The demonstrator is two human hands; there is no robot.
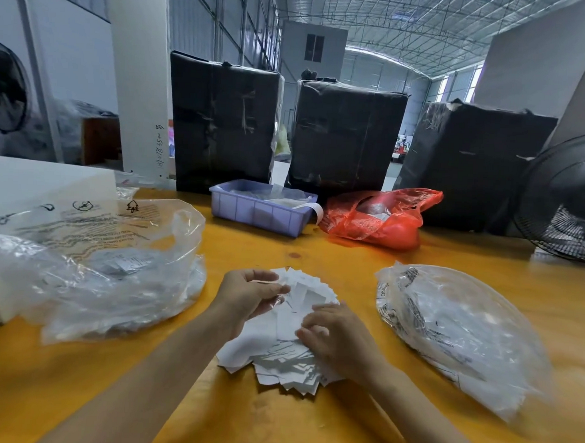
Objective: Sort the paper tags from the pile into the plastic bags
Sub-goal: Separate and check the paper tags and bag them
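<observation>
Both hands work the pile of paper tags (290,347): left hand (248,297) pinches several, right hand (333,335) presses with curled fingers. Next, probably carrying tags leftward into the clear bag (93,274).

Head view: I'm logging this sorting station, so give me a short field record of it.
pile: white paper tags, centre of yellow table
left hand: holds tags above the pile
right hand: fingers curled on the pile
left bag: clear plastic bag, open
right bag: clear plastic bag, lying flat
behind: purple bin, red bag
</observation>
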